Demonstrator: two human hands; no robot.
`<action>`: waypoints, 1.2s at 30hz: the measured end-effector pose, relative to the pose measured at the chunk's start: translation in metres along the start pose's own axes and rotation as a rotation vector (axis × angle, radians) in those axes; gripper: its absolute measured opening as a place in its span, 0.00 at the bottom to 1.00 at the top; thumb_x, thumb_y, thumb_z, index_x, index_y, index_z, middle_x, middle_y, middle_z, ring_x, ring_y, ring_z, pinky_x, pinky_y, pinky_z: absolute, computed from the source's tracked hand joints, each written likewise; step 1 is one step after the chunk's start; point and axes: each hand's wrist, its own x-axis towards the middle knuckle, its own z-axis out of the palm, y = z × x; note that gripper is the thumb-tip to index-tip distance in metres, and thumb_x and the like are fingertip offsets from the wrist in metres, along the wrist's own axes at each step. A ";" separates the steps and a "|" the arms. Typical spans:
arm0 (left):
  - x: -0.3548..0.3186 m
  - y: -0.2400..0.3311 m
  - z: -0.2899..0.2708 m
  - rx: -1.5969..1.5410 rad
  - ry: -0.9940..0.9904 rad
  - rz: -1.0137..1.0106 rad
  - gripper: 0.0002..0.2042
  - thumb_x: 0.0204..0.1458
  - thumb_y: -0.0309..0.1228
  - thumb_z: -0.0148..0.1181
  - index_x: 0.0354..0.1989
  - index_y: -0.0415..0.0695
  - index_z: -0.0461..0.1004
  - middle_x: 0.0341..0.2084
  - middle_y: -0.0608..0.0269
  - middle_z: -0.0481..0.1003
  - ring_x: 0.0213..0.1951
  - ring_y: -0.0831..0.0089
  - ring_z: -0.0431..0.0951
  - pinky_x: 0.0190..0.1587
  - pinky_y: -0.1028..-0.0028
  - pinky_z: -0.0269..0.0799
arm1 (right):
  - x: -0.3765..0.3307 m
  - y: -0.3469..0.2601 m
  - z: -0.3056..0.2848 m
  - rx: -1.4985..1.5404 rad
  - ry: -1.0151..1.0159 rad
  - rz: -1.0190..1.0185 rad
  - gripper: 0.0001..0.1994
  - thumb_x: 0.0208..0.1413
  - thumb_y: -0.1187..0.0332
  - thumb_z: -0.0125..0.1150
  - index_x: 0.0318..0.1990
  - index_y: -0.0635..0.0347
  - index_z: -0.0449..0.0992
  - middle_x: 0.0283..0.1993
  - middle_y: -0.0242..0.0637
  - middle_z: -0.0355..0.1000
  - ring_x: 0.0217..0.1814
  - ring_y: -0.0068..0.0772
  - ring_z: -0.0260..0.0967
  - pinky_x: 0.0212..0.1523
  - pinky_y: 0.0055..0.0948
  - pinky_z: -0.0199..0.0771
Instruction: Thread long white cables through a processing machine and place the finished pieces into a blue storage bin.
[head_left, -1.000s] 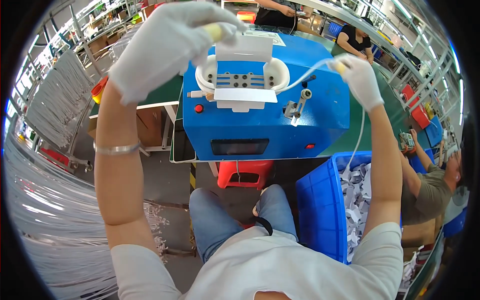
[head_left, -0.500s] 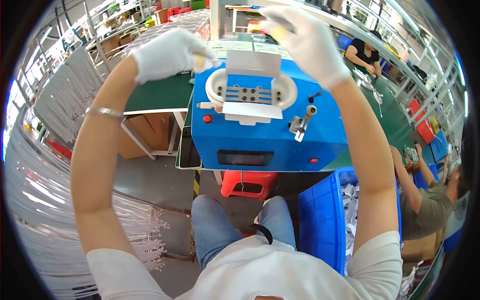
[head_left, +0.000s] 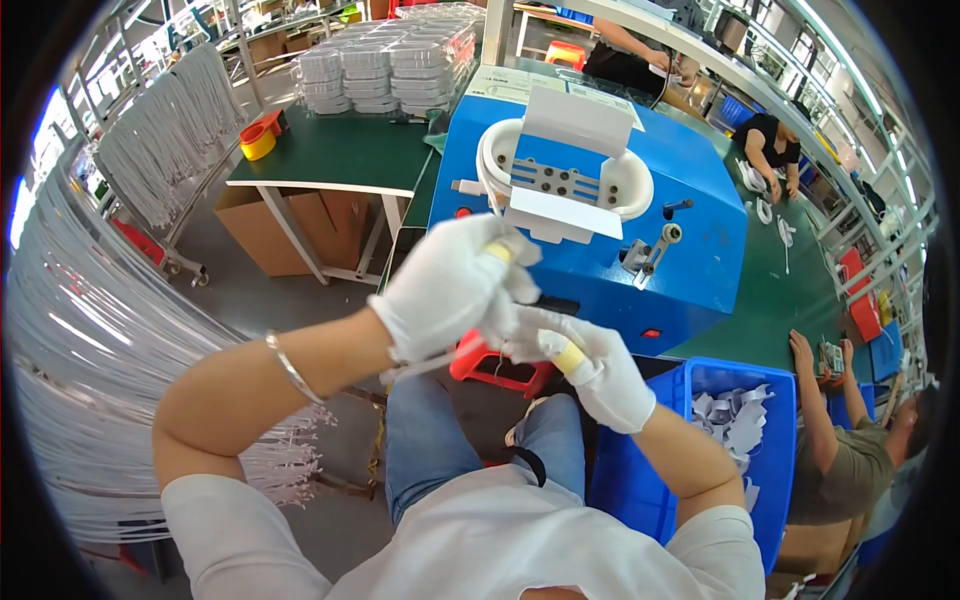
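Both gloved hands are drawn in close above the lap, in front of the blue machine [head_left: 590, 215]. The left hand [head_left: 450, 290] is curled shut, a yellow-taped fingertip showing on top, and a thin clear tube [head_left: 425, 366] runs out from under it toward the wrist with the bracelet [head_left: 291, 368]. The right hand [head_left: 590, 365] meets it, fingers pinched against the left palm; whether it grips the same tube I cannot tell. A white loop of tubing [head_left: 490, 165] sits wound on the machine's white fixture. A red stool [head_left: 500, 368] stands just beneath the hands, and a blue bin [head_left: 700, 480] of white scraps is at the right knee. Bundles of clear tubes [head_left: 90, 330] hang on the left.
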 end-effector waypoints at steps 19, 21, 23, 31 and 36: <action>0.014 0.065 -0.020 0.347 -0.315 0.127 0.12 0.59 0.28 0.49 0.45 0.32 0.73 0.30 0.53 0.78 0.18 0.77 0.77 0.21 0.82 0.74 | 0.006 -0.072 -0.137 -0.913 0.414 -0.311 0.07 0.56 0.73 0.53 0.29 0.65 0.76 0.30 0.35 0.73 0.35 0.22 0.69 0.40 0.22 0.68; 0.011 0.087 -0.018 0.516 -0.157 0.283 0.12 0.59 0.29 0.50 0.44 0.33 0.73 0.26 0.58 0.78 0.14 0.83 0.73 0.16 0.86 0.70 | 0.015 -0.081 -0.145 -0.993 0.399 -0.330 0.05 0.54 0.74 0.55 0.30 0.65 0.76 0.29 0.35 0.74 0.34 0.23 0.69 0.40 0.21 0.68; 0.014 0.092 -0.031 0.595 -0.031 0.477 0.12 0.59 0.29 0.49 0.44 0.36 0.75 0.25 0.61 0.78 0.12 0.86 0.68 0.13 0.87 0.65 | 0.018 -0.094 -0.150 -1.009 0.278 -0.279 0.04 0.53 0.75 0.56 0.30 0.64 0.76 0.29 0.34 0.74 0.33 0.23 0.69 0.40 0.21 0.69; 0.017 0.106 -0.046 0.783 0.243 0.550 0.14 0.58 0.35 0.51 0.43 0.39 0.77 0.26 0.61 0.79 0.10 0.88 0.61 0.13 0.87 0.56 | 0.000 -0.108 -0.156 -0.854 -0.073 -0.102 0.04 0.44 0.80 0.58 0.26 0.63 0.78 0.28 0.35 0.76 0.33 0.23 0.71 0.40 0.22 0.71; 0.028 0.103 -0.045 0.789 0.210 0.577 0.13 0.59 0.35 0.50 0.43 0.41 0.77 0.27 0.62 0.79 0.10 0.89 0.60 0.12 0.87 0.54 | 0.021 -0.108 -0.179 -1.023 -0.045 -0.238 0.06 0.53 0.70 0.59 0.33 0.63 0.79 0.31 0.36 0.76 0.35 0.24 0.71 0.41 0.24 0.71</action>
